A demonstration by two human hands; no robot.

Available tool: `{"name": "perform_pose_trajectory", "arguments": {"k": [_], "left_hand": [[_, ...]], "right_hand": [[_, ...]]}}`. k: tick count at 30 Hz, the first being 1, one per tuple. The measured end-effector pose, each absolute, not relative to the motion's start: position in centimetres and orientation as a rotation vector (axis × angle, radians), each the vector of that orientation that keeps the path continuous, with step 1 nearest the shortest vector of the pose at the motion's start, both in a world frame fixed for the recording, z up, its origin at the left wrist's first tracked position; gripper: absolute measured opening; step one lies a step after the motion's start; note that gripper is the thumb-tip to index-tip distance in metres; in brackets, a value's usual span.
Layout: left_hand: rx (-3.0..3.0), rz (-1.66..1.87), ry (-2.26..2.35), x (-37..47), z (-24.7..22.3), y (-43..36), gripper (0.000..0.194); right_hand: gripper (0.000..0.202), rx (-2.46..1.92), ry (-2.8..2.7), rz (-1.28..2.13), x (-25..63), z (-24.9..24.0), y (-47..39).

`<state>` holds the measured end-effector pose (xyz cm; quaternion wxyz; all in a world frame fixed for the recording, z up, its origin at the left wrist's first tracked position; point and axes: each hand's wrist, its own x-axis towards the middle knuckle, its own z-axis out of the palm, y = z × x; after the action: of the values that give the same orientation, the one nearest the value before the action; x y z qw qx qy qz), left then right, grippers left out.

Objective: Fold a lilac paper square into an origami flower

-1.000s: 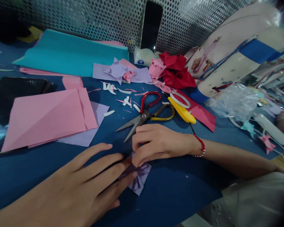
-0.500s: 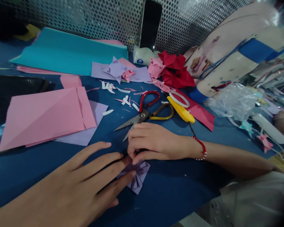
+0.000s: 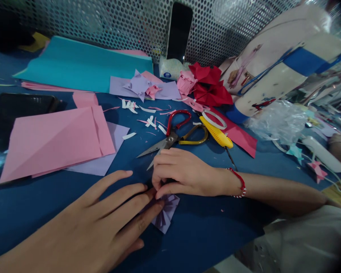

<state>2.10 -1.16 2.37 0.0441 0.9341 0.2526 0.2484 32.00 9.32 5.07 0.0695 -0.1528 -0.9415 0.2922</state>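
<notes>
A small square of purple origami paper [image 3: 168, 217], creased in rays from its middle, lies on the blue table. My left hand [image 3: 102, 222] reaches in from the lower left with its fingers stretched apart. Its fingertips rest on the paper and cover its left part. From the right comes my right hand [image 3: 184, 172], thumb and fingers pinched at the paper's upper edge beside the left fingertips. What exactly sits in the pinch is partly hidden. Just beyond the right hand lie scissors [image 3: 172, 139], blades parted, with red and yellow handles.
Folded pink paper [image 3: 57, 142] and a dark device [image 3: 22, 104] lie left. Teal sheets [image 3: 91, 68], a leaning phone [image 3: 179, 32] and red paper flowers [image 3: 211, 93] line the back. A yellow cutter [image 3: 216, 132], a bottle [image 3: 275, 83] and a plastic bag [image 3: 278, 119] are right.
My right thumb has shifted slightly left and down along the paper, and a left fingertip has slid a little further over its creases. The table things stay put.
</notes>
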Motion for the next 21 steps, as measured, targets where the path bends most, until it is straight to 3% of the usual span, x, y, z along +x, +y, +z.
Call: {"name": "perform_pose_trajectory", "arguments": {"k": [12,21], "left_hand": [[2.785,0.798,0.86,2.5,1.8,-1.5,0.041],[2.809,0.79,0.854,2.7,2.4,-1.8,0.051]], "right_hand": [[0.054,-0.484,-2.712,0.94,32.1,4.7,9.0],[0.039,-0.448,-2.598,1.207,33.1,4.8,10.0]]}}
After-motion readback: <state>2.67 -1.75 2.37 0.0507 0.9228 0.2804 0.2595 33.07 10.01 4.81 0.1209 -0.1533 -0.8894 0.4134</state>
